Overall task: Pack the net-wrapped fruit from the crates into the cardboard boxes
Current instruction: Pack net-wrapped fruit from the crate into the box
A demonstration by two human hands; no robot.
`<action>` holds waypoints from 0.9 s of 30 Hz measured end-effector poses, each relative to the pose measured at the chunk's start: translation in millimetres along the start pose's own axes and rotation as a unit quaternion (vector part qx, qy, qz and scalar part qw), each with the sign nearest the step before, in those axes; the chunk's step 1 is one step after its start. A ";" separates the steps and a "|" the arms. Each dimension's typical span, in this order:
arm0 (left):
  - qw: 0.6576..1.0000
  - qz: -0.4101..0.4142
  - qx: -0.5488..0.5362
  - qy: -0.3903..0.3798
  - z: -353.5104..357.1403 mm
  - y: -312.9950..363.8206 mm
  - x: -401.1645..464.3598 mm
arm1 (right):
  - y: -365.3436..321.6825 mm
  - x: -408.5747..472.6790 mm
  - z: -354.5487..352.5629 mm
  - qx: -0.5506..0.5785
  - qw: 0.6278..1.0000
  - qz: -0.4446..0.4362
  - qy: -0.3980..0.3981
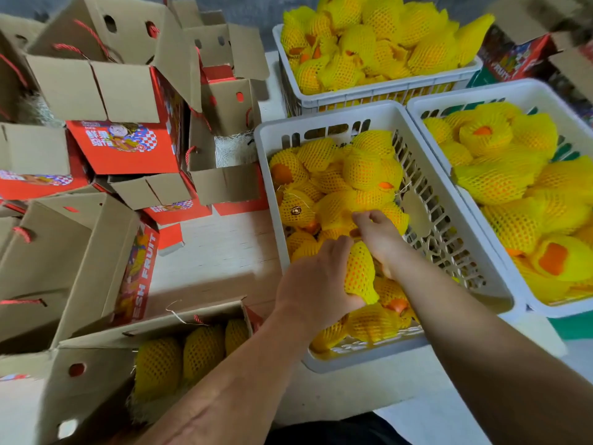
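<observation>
The left hand [316, 284] grips a net-wrapped fruit [359, 274] over the middle crate [324, 123]. The right hand [378, 234] pinches another fruit deeper in (its net looks loose). A net could slip off on the way to the open box [96, 342]

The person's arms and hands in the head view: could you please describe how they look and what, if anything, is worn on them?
Both forearms are bare up to the frame edge, with no sleeves in view. The left hand and the right hand wear no gloves, and no rings, watch or wristband show. At the bottom edge, dark clothing appears between the arms.
</observation>
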State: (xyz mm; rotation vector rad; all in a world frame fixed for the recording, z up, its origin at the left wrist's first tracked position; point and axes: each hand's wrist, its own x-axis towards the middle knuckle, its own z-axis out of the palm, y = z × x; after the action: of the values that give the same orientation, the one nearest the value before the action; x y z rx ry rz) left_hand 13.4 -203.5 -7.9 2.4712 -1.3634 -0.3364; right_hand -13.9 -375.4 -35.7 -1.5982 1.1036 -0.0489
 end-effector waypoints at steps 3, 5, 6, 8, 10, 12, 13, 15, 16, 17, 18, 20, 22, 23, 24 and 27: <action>1.000 -0.007 0.003 0.014 1.8 1.0 0.5 | 0.2 48.7 14.2 -0.320 0.930 -0.179 -0.018; 0.999 -0.010 -0.005 0.035 2.7 0.7 0.6 | 4.3 66.0 17.2 -0.507 0.831 -0.227 -0.022; 0.999 -0.013 -0.010 0.047 3.4 0.2 0.8 | 8.1 70.8 18.2 -0.544 0.806 -0.233 -0.005; 0.997 -0.018 -0.029 0.065 5.0 -0.9 0.7 | 9.7 70.9 22.3 -0.569 0.785 -0.242 0.038; 0.996 -0.018 -0.052 0.072 5.7 -1.5 0.7 | 9.4 65.3 25.0 -0.576 0.755 -0.304 0.077; 0.995 -0.014 -0.059 0.077 5.1 -1.6 0.8 | 11.1 60.8 21.3 -0.578 0.723 -0.372 0.068; 0.995 -0.011 -0.062 0.079 4.5 -1.3 0.7 | 10.5 57.3 17.7 -0.585 0.716 -0.379 0.031; 0.993 -0.007 -0.077 0.085 3.6 -1.0 0.3 | 9.2 51.6 11.4 -0.571 0.742 -0.352 0.003; 0.992 -0.006 -0.089 0.089 2.9 -0.6 0.0 | 7.1 47.6 9.4 -0.543 0.776 -0.322 0.008; 0.990 -0.006 -0.102 0.095 2.1 0.0 -0.3 | 4.5 42.9 7.5 -0.496 0.816 -0.296 0.018; 0.988 -0.007 -0.119 0.102 1.6 -0.1 -0.8 | 2.2 36.3 5.6 -0.432 0.859 -0.274 0.027; 0.977 -0.017 -0.179 0.118 -0.7 -1.7 -2.8 | -1.6 16.0 0.0 -0.287 0.926 -0.244 0.026; 0.950 -0.033 -0.276 0.140 -6.0 -5.2 -7.2 | -6.6 -13.1 -4.8 -0.168 0.956 -0.237 0.034; 0.934 -0.041 -0.327 0.140 -9.1 -7.5 -9.6 | -9.9 -29.5 -5.6 -0.125 0.963 -0.234 0.045; 0.916 -0.042 -0.373 0.138 -12.5 -7.9 -12.3 | -12.2 -45.0 -5.6 -0.097 0.966 -0.231 0.057; 0.843 -0.061 -0.514 0.149 -28.3 -3.1 -24.7 | -18.3 -82.4 -0.1 -0.076 0.969 -0.217 0.086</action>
State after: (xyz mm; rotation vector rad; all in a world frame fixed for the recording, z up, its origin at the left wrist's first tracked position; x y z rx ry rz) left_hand 12.7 -176.8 18.7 1.5893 -0.6069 -0.5117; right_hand -48.8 -322.4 20.1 -1.9806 0.8837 -0.4088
